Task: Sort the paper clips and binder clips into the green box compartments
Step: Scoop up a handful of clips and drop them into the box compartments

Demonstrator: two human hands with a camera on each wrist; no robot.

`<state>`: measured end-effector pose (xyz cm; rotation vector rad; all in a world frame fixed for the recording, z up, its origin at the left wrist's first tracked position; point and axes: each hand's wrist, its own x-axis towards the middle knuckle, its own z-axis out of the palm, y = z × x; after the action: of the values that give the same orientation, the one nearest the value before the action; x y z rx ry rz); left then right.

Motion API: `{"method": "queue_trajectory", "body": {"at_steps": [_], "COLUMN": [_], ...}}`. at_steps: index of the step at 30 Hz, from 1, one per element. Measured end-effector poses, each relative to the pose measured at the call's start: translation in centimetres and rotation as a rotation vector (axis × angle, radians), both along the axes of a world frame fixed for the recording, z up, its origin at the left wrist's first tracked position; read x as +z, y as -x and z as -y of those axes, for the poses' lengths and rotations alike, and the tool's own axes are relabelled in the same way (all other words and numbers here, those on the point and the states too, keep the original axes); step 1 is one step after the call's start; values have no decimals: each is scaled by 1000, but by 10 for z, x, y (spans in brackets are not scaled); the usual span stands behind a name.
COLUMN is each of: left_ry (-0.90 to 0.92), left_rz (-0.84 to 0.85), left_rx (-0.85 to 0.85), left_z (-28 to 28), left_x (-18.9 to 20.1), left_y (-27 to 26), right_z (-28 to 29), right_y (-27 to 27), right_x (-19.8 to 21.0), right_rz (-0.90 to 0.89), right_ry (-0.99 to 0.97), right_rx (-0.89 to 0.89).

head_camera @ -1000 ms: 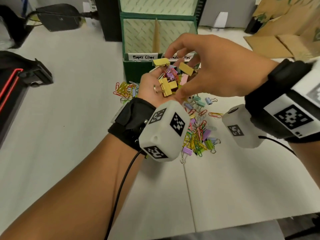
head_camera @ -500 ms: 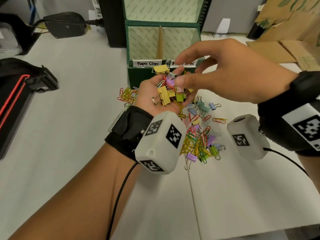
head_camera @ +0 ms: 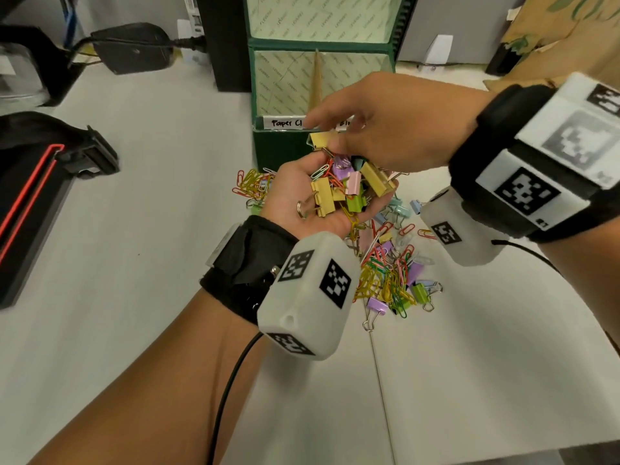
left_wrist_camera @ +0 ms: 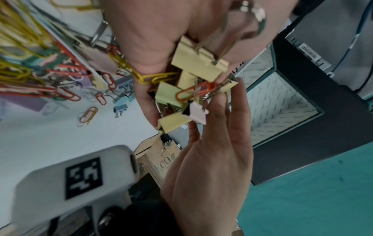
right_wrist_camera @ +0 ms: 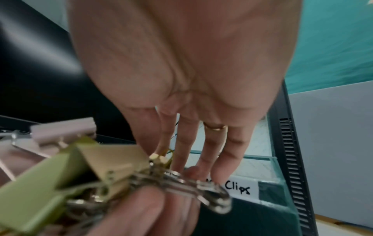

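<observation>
A person's left hand (head_camera: 302, 199), palm up and cupped above a white tabletop (head_camera: 134, 263), grasps a heap of clips (head_camera: 342, 189): at least four yellow binder clips, one pink, one purple and one green, tangled with orange and yellow paper clips too many to count. The right hand (head_camera: 392, 129) reaches over the heap with fingers extended, its fingertips (left_wrist_camera: 222, 99) touching the clips; whether it pinches any cannot be told. Just behind both hands stands the green box (head_camera: 278, 152), with two compartments split by one divider (head_camera: 315, 82) and a front label (head_camera: 285, 123) reading "Paper Cl", the rest hidden. A larger pile of mixed clips (head_camera: 392, 273) lies on the tabletop below the hands, and a smaller cluster of paper clips (head_camera: 251, 184) sits left of the box front. Each wrist carries one white camera housing (head_camera: 308, 297).
</observation>
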<state>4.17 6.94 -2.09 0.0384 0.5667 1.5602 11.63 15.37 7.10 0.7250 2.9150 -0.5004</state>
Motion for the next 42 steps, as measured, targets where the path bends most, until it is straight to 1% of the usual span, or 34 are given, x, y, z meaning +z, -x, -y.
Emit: {"method": "queue_trajectory", "body": {"at_steps": [3, 5, 10, 13, 18, 22, 25, 27, 30, 33, 36, 42], "left_ry": [12, 10, -28, -15, 1, 23, 39, 35, 11, 1, -12, -18], "left_rz": [18, 33, 106, 72, 61, 21, 12, 3, 6, 19, 33, 44], "left_rx": [0, -1, -13, -2, 29, 31, 47, 65, 82, 83, 83, 101], "left_z": [1, 1, 1, 0, 1, 2, 2, 2, 2, 2, 2, 3], "left_x": [1, 1, -1, -1, -2, -4, -4, -3, -2, -2, -2, -2], "left_y": [0, 0, 1, 5, 9, 11, 13, 14, 14, 15, 17, 20], "right_z": [2, 3, 1, -4, -24, -44, -44, -45, -48, -47, -41, -14], "right_y": [8, 10, 7, 2, 2, 9, 13, 15, 18, 18, 14, -1], "right_x": [0, 1, 8, 14, 17, 13, 10, 7, 3, 4, 6, 19], "right_rz": [40, 24, -111, -206, -358, -334, -404, -395, -367, -331, -181, -77], "right_ry": [2, -15, 62, 57, 141, 84, -50, -87, -91, -102, -154, -233], "right_rx": [6, -1, -92, -141, -242, -367, -402, -423, -453, -445, -351, -190]}}
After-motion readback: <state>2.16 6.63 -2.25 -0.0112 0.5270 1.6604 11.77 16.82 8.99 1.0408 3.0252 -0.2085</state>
